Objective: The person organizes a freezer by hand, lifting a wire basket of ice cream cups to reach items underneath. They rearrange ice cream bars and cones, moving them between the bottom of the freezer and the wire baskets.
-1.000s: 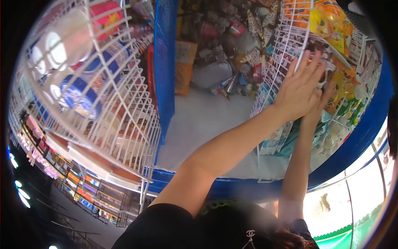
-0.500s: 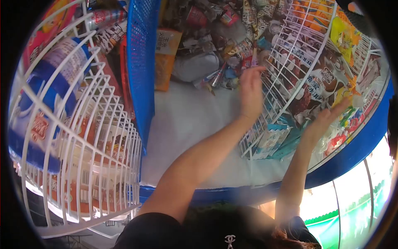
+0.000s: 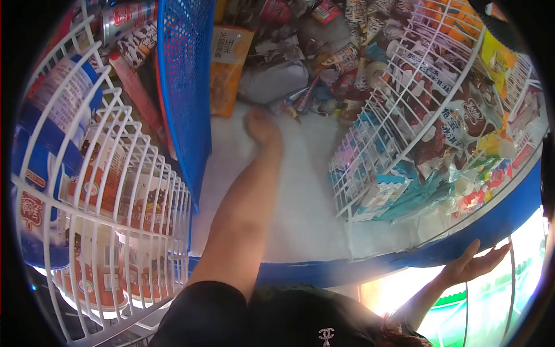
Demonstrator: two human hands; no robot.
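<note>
My left hand [image 3: 263, 126] reaches down inside the freezer, just below and right of an orange and white box [image 3: 230, 70]. Its fingers point away and are hidden, so any hold is unclear. To its right lie wrapped cones [image 3: 303, 98], and above them a grey-white package [image 3: 276, 81]. Outside the blue freezer rim [image 3: 332, 273], at the lower right, my right hand [image 3: 478, 265] has its fingers apart and holds nothing.
A white wire basket [image 3: 118, 208] with tubs and a large blue container [image 3: 43, 179] fills the left side. Beside it stands a blue perforated divider [image 3: 186, 87]. On the right, a white wire divider [image 3: 399, 156] borders bagged ice cream [image 3: 457, 124] and teal packs [image 3: 384, 194].
My left hand has moved left from the wire divider towards the orange box. My right hand has left the bagged goods and dropped outside the rim. The view has shifted slightly.
</note>
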